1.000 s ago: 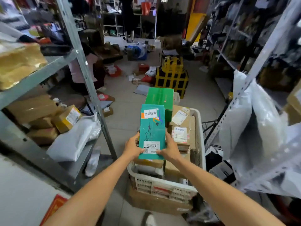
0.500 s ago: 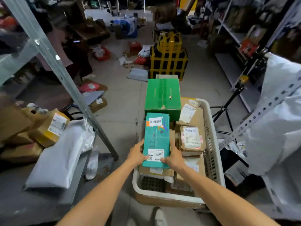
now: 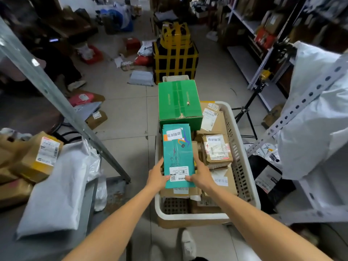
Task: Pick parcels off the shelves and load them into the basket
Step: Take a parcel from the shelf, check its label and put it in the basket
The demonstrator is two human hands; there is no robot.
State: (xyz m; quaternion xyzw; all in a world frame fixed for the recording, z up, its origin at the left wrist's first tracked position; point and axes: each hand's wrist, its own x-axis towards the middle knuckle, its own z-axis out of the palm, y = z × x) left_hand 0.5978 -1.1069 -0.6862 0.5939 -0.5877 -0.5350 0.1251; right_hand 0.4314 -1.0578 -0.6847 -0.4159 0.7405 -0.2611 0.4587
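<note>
A flat teal parcel [image 3: 178,153] with white labels lies lengthwise over the left half of the white plastic basket [image 3: 243,166]. My left hand [image 3: 157,177] grips its near left edge and my right hand [image 3: 200,175] grips its near right edge, thumbs on top. Below it the basket holds several brown cardboard parcels [image 3: 216,149]. A green box [image 3: 178,102] sits at the basket's far end.
On the left shelf lie a grey poly mailer [image 3: 56,187] and a labelled brown box [image 3: 40,155], behind a slanted metal upright [image 3: 62,102]. White bags [image 3: 316,117] hang off the right rack. A tripod [image 3: 248,110], yellow-taped black boxes [image 3: 175,57] and scattered parcels stand on the floor.
The teal parcel has come down from held up in front of me to low over the basket's left side, both hands still on it. My view has tilted downward.
</note>
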